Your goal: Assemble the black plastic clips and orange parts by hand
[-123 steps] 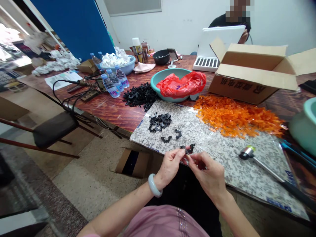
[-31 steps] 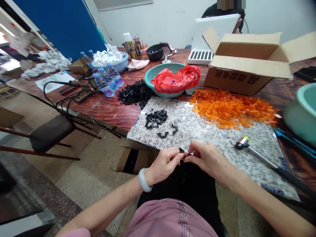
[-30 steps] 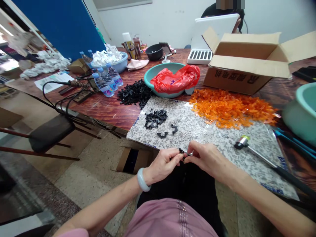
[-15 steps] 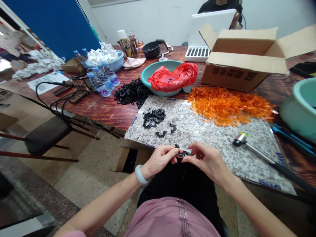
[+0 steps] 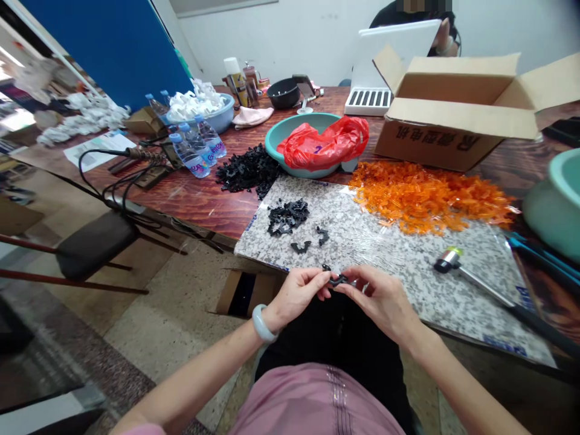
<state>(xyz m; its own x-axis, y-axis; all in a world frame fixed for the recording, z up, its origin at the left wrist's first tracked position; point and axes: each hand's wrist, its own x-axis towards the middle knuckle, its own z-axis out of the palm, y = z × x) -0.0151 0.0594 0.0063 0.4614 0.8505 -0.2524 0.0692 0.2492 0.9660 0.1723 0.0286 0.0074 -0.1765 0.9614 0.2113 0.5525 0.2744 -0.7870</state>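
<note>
Between my two hands, just off the near edge of the speckled slab [image 5: 362, 241], is a small curved black plastic part [image 5: 336, 280]. My left hand [image 5: 302, 289] pinches its left end between thumb and finger. The fingers of my right hand [image 5: 378, 295] close on its right end and partly hide it. Two similar black parts, one [image 5: 301, 248] flat and one [image 5: 322, 235] turned sideways, lie on the slab beyond my left hand. Behind them sits a small heap of black pieces [image 5: 287, 216].
Orange clear pieces [image 5: 430, 193] spread across the slab's back right. A rubber-headed hammer [image 5: 484, 287] lies at right. Farther back stand a teal basin [image 5: 290, 166] with a red bag [image 5: 326, 145], an open carton [image 5: 444, 142] and water bottles [image 5: 193, 158]. A person [image 5: 385, 15] sits opposite.
My right fingers have come a little closer around the part's right end, and the pale strip seen there earlier is hardly visible. The whole view has shifted slightly.
</note>
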